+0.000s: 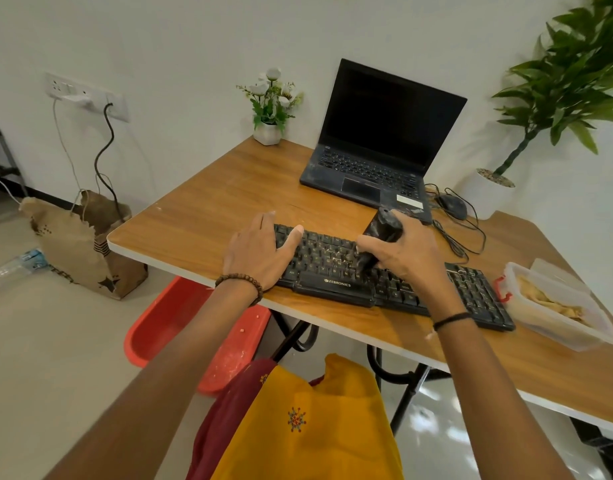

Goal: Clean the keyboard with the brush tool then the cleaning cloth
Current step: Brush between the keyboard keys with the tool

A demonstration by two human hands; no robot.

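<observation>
Head view: wooden table (228, 202), white wall (194, 36); left hand (260, 252) flat on keyboard (324, 259), right hand (410, 252) gripping brush (381, 226).

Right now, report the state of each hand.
Left hand: open, fingers straight, resting on the keyboard.
Right hand: closed around the brush tool, tip on the keys.

Bare worktop (211, 209) lay open at 9 to 11 o'clock of the keyboard (327, 256); the laptop (377, 147) at 12, mouse (452, 206) at 2 and plastic box (557, 306) at 3 blocked passage.
</observation>
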